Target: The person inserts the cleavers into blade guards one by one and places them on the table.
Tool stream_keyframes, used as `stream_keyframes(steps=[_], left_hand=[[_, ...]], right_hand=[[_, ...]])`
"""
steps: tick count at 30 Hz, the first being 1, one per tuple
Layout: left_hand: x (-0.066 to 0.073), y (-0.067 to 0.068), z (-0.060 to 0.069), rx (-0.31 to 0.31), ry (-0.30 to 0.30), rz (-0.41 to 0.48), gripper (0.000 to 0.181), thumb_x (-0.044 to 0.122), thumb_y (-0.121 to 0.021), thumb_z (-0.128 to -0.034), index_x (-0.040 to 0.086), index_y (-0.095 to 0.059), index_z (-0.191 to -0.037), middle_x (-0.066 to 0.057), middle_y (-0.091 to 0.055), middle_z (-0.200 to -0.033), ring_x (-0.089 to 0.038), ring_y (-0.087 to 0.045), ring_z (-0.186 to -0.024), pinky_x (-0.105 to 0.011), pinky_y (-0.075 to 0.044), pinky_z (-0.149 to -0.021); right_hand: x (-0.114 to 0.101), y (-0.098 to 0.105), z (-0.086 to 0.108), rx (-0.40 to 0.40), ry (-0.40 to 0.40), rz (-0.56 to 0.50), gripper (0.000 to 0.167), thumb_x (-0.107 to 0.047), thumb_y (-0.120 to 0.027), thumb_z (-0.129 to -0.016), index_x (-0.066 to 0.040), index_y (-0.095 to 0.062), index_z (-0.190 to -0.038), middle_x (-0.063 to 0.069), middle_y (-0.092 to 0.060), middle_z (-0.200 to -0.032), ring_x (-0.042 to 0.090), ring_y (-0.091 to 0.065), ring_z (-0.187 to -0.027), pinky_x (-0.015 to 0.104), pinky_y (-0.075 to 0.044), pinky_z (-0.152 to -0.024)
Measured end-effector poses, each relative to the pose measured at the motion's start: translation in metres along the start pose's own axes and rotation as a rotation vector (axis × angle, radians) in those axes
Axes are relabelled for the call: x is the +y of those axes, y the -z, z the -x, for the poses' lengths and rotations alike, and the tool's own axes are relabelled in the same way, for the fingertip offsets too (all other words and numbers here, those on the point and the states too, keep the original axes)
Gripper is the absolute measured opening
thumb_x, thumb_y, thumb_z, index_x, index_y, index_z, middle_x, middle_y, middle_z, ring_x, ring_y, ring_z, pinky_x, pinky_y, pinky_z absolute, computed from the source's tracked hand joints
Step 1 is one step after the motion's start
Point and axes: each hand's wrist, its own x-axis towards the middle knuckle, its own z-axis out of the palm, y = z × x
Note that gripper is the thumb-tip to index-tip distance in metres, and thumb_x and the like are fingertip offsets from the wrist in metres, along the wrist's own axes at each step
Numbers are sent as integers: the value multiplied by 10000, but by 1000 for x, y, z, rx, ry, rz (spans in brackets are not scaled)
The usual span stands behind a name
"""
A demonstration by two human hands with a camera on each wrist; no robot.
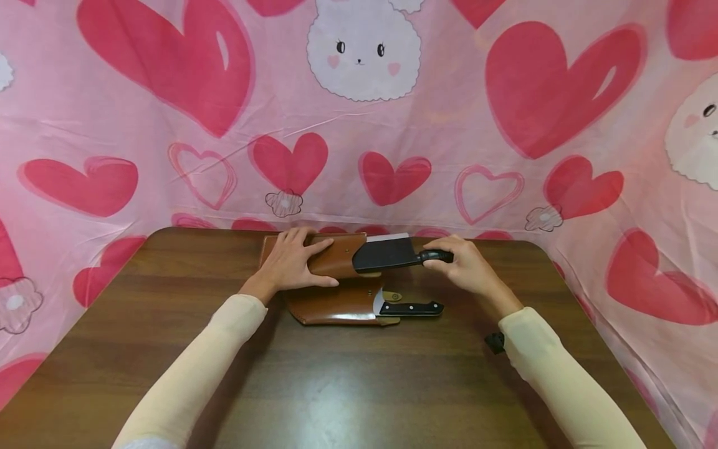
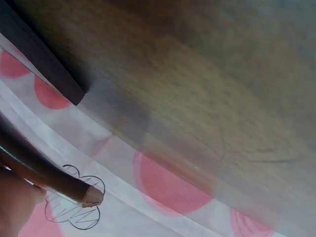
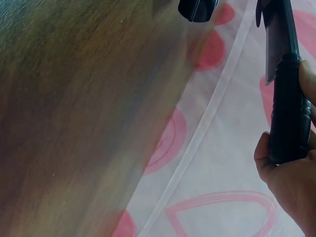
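Note:
A cleaver [image 1: 387,253] with a dark blade lies partly inside a brown leather sheath [image 1: 342,254] near the table's back edge. My right hand [image 1: 468,265] grips its black handle [image 3: 291,108], thumb and fingers round it. My left hand [image 1: 291,259] rests on the sheath with fingers spread, and part of that hand shows at the lower left of the left wrist view. Just in front lies a second brown sheath [image 1: 336,307] holding a knife whose black riveted handle [image 1: 415,308] points right.
A small black object [image 1: 495,342] lies on the wooden table [image 1: 336,386] beside my right forearm. Behind the table hangs a pink cloth [image 1: 348,125] printed with hearts.

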Motion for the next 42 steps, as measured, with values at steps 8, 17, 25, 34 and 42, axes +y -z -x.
stream_keyframes(steps=[8, 17, 25, 34, 42], left_hand=[[2, 0, 1, -1, -1, 2, 1006, 877, -649, -674, 263, -573, -1468, -149, -449, -1385, -346, -387, -1297, -561, -259, -1078], [9, -2, -2, 4, -20, -5, 1005, 891, -630, -675, 267, -581, -1462, -171, -445, -1421, -354, -384, -1306, -560, -258, -1070], [14, -3, -4, 28, -11, -11, 989, 874, -645, -674, 274, -584, -1458, -173, -451, -1424, -350, -385, -1319, -569, -266, -1081], [17, 0, -7, 44, -9, 4, 980, 865, -660, -673, 267, -597, -1448, -189, -470, -1405, -358, -399, -1308, -578, -272, -1063], [18, 2, -10, 44, -9, 1, 979, 864, -656, -674, 273, -592, -1452, -178, -470, -1401, -354, -402, -1302, -580, -276, -1067]], right_hand=[[-3, -3, -1, -5, 17, -9, 289, -93, -822, -860, -37, -760, -1136, 82, -717, -1022, 218, -565, -879, 355, -477, -704], [-7, -10, -4, -15, 37, -9, 293, -102, -825, -856, -40, -762, -1136, 103, -717, -1069, 243, -605, -994, 388, -486, -790], [-10, -13, -6, -6, 50, -11, 296, -91, -830, -848, -42, -762, -1132, 97, -719, -1070, 237, -597, -992, 400, -498, -786], [-14, -13, -8, -9, 33, -6, 304, -94, -823, -856, -40, -756, -1147, 104, -720, -1085, 229, -572, -955, 388, -486, -758], [-18, -13, -9, 1, 41, -1, 305, -86, -825, -851, -37, -757, -1144, 105, -729, -1089, 227, -562, -939, 382, -481, -743]])
